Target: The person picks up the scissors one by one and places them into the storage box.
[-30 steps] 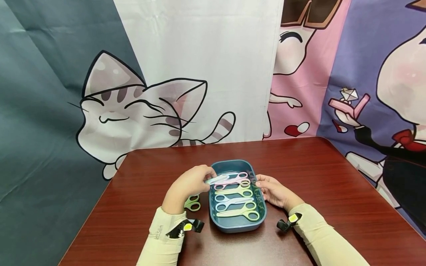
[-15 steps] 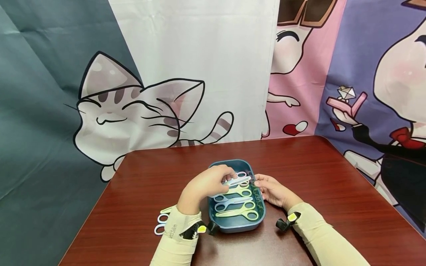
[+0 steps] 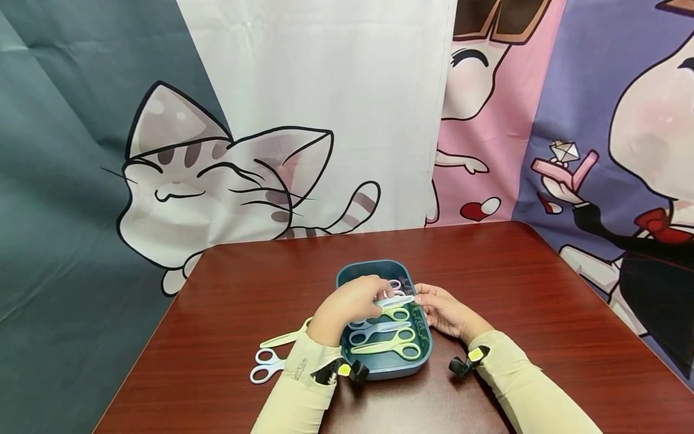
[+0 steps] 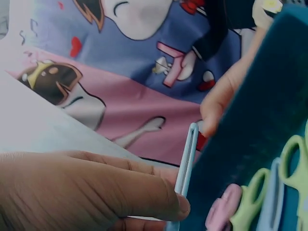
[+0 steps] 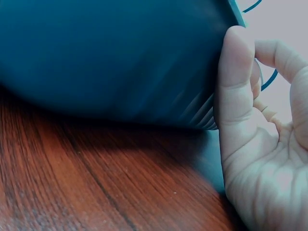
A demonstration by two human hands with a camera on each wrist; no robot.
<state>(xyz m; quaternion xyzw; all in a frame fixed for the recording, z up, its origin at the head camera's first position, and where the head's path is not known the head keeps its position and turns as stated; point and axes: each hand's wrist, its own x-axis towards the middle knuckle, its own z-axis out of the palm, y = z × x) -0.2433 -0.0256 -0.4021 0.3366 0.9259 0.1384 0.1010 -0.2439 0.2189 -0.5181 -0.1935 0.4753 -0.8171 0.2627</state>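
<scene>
My left hand (image 3: 349,304) reaches over the left wall of a dark blue tray (image 3: 387,372), pinching light blue scissors (image 3: 398,301) between thumb and fingers; in the left wrist view their narrow blades (image 4: 186,161) point up past the thumb. My right hand (image 3: 447,310) grips the tray's right wall near the rim, its fingertips against the outside in the right wrist view (image 5: 238,72). Inside the tray lie green scissors (image 3: 401,346), blue scissors (image 3: 374,331), another green pair (image 3: 400,314) and pink scissors (image 3: 395,284), partly hidden by my left hand.
On the wooden table (image 3: 217,313), left of the tray, lie scissors with white-blue handles (image 3: 267,366) and a yellow-green pair (image 3: 284,339), both partly covered by my left forearm. A cartoon-printed cloth (image 3: 325,90) hangs behind the table.
My left hand has moved right with the light blue scissors, from the tray's left edge to over its inside. Scissors left of it have come into view. My right hand stays at the tray.
</scene>
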